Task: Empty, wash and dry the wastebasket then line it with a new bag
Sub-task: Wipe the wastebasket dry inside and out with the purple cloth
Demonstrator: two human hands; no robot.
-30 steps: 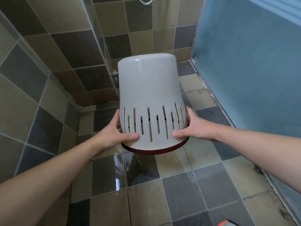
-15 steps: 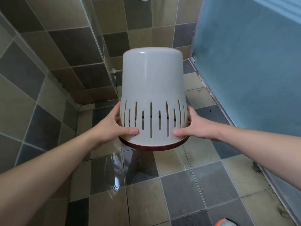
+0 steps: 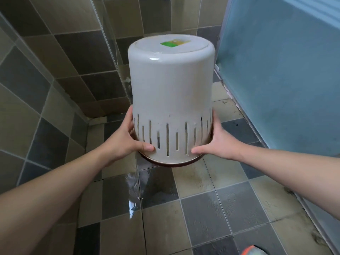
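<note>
Scene: a tiled shower corner, seen from the person's head-worn camera looking down at two bare forearms.

Wastebasket: the white wastebasket (image 3: 171, 92) is held upside down in the air above the floor (image 3: 211, 214), its base uppermost and tipped a little away from the camera.

Slots: vertical slots ring the wall near the dark red rim (image 3: 171, 163), which faces down.

Sticker: a green and yellow sticker (image 3: 173, 43) sits on the upturned base; its print is too blurred to read.

Left hand: the left hand (image 3: 127, 142) clasps the basket's left side just above the rim, thumb pressed on the slotted wall in front; its fingers wrap round behind, mostly hidden.

Right hand: the right hand (image 3: 219, 142) grips the opposite side in the same way, thumb on the front, fingers curled behind the wall.

Floor: grey and beige tiles gleam wet beneath the basket, with dark grime along the right edge.

Surroundings: a frosted blue door (image 3: 279, 80) stands to the right, a clear glass panel (image 3: 110, 52) to the left; what seems to be an orange-trimmed shoe (image 3: 253, 250) shows at the bottom edge.
</note>
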